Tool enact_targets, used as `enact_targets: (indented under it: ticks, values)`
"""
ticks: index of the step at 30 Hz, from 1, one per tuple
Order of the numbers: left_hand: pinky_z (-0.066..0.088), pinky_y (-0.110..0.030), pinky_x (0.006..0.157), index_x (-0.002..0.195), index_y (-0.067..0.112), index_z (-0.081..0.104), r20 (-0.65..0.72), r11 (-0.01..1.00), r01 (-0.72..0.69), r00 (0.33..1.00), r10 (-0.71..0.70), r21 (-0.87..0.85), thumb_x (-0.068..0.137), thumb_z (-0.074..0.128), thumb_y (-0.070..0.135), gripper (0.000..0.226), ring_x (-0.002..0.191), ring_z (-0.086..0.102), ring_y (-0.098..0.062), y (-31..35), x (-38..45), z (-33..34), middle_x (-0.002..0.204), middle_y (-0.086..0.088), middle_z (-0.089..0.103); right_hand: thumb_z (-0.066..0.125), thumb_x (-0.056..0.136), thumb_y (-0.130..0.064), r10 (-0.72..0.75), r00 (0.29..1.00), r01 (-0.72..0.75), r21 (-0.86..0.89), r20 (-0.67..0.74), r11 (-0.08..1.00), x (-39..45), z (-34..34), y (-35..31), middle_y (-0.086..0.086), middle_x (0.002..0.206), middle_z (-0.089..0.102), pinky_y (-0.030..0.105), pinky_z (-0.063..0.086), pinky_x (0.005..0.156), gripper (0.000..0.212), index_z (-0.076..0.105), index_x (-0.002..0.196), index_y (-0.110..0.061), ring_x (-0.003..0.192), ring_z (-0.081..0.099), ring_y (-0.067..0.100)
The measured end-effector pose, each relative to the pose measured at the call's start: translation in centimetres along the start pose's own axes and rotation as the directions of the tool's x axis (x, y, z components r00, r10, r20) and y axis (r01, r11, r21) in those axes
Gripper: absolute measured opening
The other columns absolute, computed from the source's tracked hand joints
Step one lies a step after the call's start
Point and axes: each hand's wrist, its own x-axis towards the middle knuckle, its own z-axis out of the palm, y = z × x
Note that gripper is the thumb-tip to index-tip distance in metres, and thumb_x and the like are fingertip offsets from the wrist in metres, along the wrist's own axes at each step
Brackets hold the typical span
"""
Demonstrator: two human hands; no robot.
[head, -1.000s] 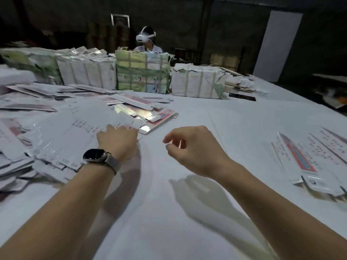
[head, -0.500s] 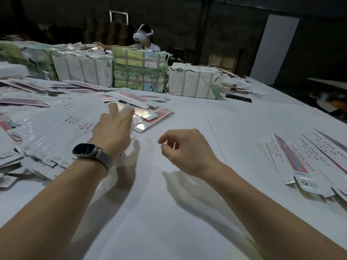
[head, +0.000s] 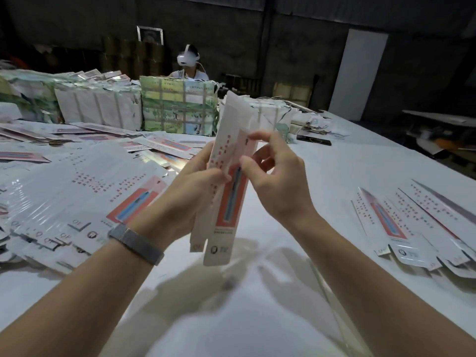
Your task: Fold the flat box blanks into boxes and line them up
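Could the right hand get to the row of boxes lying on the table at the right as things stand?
Probably not at once: the right hand pinches the box blank that the left hand also holds. The table between it and the row of boxes looks bare, so the way is free once its grip lets go.

Loose blanks (head: 77, 191) lie left on the table (head: 322, 181), folded boxes (head: 412, 222) right, bundles (head: 177, 109) behind.

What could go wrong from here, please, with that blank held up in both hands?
1. The blank is held in mid-air by the left hand and right hand, with nothing under it; a panel could crease off its score line.
2. Its long lower end hangs free and may swing.
3. The loose pile beside the left arm could be knocked.
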Motion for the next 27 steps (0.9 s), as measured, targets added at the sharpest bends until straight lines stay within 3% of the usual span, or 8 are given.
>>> enact_targets:
  ticks: [3,5,7,10,16,20,23,27]
  values:
    - [0.062,-0.054,0.078,0.136,0.040,0.049,0.151,0.989,0.088,0.986,-0.069,-0.121,0.097,0.032,-0.009,0.065,0.101,0.074,-0.031,-0.5,-0.4,0.7,0.113,-0.006,0.074,0.063,0.094,-0.026,0.007,1.000,-0.007,0.016,0.024,1.000,0.7,-1.1,-0.1,-0.012,0.066,0.055,0.032,0.058,0.064,0.038,0.055,0.130,-0.027,0.068,0.062,0.011]
    - [0.063,-0.042,0.069,0.134,0.037,0.047,0.213,0.985,0.119,0.973,-0.090,-0.123,0.098,0.034,-0.002,0.054,0.097,0.075,-0.034,-0.6,-0.9,0.7,0.109,-0.010,0.075,0.060,0.096,-0.027,0.002,0.999,-0.004,0.025,0.052,1.000,0.9,-1.6,-0.2,-0.018,0.061,0.053,0.035,0.061,0.063,0.040,0.054,0.136,-0.026,0.067,0.063,0.007]
    - [0.061,-0.034,0.065,0.131,0.027,0.051,0.239,0.990,0.101,0.968,-0.075,-0.100,0.098,0.041,0.018,0.036,0.089,0.076,-0.032,-0.4,-1.2,0.7,0.104,-0.013,0.076,0.060,0.097,-0.028,0.001,0.999,-0.002,0.020,0.048,1.000,1.2,-2.0,-0.2,-0.026,0.058,0.052,0.039,0.061,0.060,0.039,0.058,0.135,-0.023,0.066,0.062,0.008]
    - [0.060,-0.033,0.066,0.124,0.025,0.065,0.235,0.998,0.056,0.971,-0.047,-0.035,0.100,0.032,0.057,0.051,0.082,0.076,-0.031,-0.4,-1.3,0.9,0.103,-0.013,0.076,0.064,0.094,-0.031,0.015,0.999,-0.017,0.041,0.044,0.999,1.2,-2.3,-0.5,-0.033,0.055,0.051,0.041,0.062,0.062,0.038,0.065,0.130,-0.022,0.066,0.063,0.005]
    - [0.059,-0.043,0.076,0.118,0.022,0.071,0.144,0.996,0.050,0.988,-0.060,0.073,0.095,0.033,0.074,0.068,0.084,0.073,-0.029,-0.7,-0.7,1.0,0.107,-0.014,0.074,0.071,0.089,-0.023,0.068,0.996,-0.079,0.177,0.065,0.981,1.3,-2.4,-1.1,-0.011,0.049,0.046,0.023,0.046,0.047,0.017,0.074,0.103,-0.013,0.046,0.047,0.005]
    - [0.052,-0.057,0.094,0.118,0.019,0.069,0.141,0.986,0.057,0.987,-0.079,0.155,0.063,0.052,0.075,0.080,0.091,0.069,-0.026,-1.0,-0.7,0.7,0.112,-0.015,0.074,0.070,0.090,-0.027,0.135,0.971,-0.176,0.209,0.196,0.962,2.0,-3.6,-0.9,0.015,0.068,0.064,0.036,0.044,0.055,0.019,0.064,0.084,-0.010,0.057,0.053,0.015]
    - [0.052,-0.053,0.084,0.103,0.035,0.075,0.168,0.993,0.022,0.985,-0.041,0.114,0.068,0.056,0.079,0.060,0.085,0.070,-0.022,-1.2,-0.3,0.6,0.104,-0.007,0.074,0.068,0.092,-0.031,0.103,0.950,-0.148,0.134,0.294,0.980,2.5,-4.7,-0.7,0.000,0.072,0.070,0.027,0.049,0.058,0.021,0.065,0.079,-0.015,0.063,0.061,0.010]
    - [0.053,-0.051,0.078,0.096,0.044,0.075,0.213,0.992,0.012,0.976,-0.039,0.125,0.059,0.061,0.093,0.063,0.080,0.069,-0.021,-1.6,0.2,0.4,0.099,-0.005,0.074,0.063,0.096,-0.034,0.105,0.908,-0.174,0.137,0.406,0.975,2.9,-5.7,-0.7,-0.017,0.063,0.064,0.014,0.040,0.050,0.028,0.074,0.096,-0.008,0.052,0.053,-0.002]
